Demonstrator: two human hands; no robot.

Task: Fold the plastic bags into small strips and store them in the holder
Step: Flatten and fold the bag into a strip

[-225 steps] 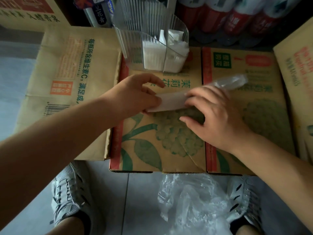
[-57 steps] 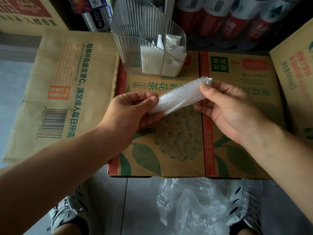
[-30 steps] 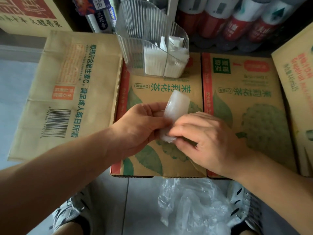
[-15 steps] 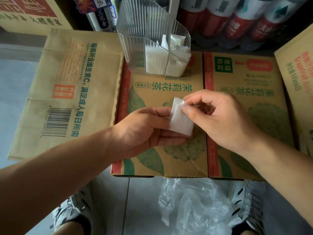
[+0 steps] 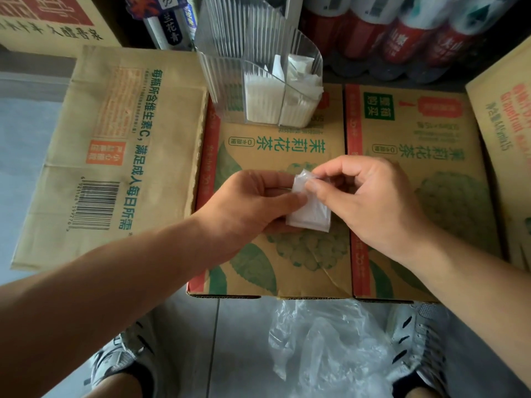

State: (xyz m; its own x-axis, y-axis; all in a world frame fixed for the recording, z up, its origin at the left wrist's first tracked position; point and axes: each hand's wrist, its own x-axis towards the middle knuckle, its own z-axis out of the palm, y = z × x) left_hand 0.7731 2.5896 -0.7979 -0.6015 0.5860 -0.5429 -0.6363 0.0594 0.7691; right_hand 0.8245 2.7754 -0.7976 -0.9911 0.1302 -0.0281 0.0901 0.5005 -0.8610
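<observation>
Above carton [image 5: 281,262], both hands pinch folded bag [image 5: 311,212], long axis near-upright.

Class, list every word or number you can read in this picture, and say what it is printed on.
"每瓶所含维生素C,满足成人每日所需": left carton.
"茉莉花茶": middle carton and right carton, upside down.
"整箱购买": green label on the right carton.
"Grapefruit": far-right carton.
Barcode digits, orange label, bottles: too small or blurred.
</observation>
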